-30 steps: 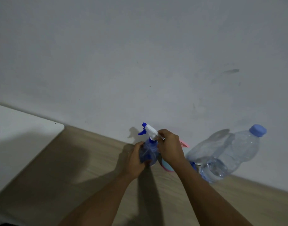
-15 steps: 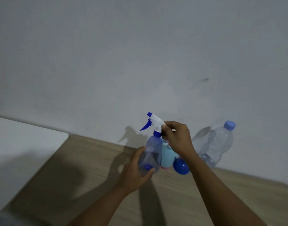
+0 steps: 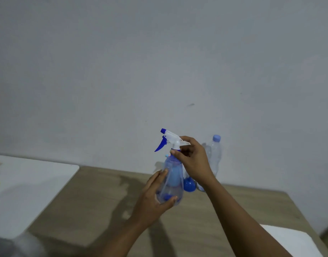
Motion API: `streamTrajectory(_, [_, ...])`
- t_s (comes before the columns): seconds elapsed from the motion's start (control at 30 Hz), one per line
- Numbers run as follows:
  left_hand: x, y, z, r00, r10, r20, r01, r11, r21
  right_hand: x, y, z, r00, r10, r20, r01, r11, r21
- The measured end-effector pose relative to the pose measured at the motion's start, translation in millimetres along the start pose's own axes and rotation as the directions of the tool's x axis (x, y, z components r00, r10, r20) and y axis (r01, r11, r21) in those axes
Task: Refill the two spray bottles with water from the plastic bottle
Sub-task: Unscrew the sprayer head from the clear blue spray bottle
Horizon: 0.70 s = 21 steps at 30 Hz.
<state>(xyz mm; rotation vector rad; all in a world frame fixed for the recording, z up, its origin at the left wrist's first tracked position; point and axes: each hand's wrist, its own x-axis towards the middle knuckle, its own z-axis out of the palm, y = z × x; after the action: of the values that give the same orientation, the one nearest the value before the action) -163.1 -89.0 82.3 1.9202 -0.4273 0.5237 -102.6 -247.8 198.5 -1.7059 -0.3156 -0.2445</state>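
Wooden worktop (image 3: 96, 204) carries the plastic bottle (image 3: 213, 156), standing upright at the wall at 1 o'clock from the hands. Left hand (image 3: 155, 199) wraps the clear blue spray bottle (image 3: 173, 182) base, held above the worktop; right hand (image 3: 194, 160) pinches its collar under the white trigger head (image 3: 170, 139). At 4 o'clock from the sprayer sits a blue funnel (image 3: 188, 185).

Clear-blue spray bottle (image 3: 171, 184) w/ white-blue trigger head (image 3: 168, 139); tan table (image 3: 96, 201).
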Motion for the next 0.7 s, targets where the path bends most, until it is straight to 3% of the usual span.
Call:
streamTrajectory(0.3, [-18.0,40.9,-1.6,0.996,0.090,-0.025,-0.089,0.995,0.032,-44.2,-34.4,-10.4,0.982,-0.189,-0.032,0.186,0.980,-0.074])
streamTrajectory(0.7, [-26.9,71.1,-6.5,0.992,0.130,0.001,-0.129,0.989,-0.076,-55.3,-41.3,-20.0,0.975,-0.198,-0.101,0.188,0.978,-0.095])
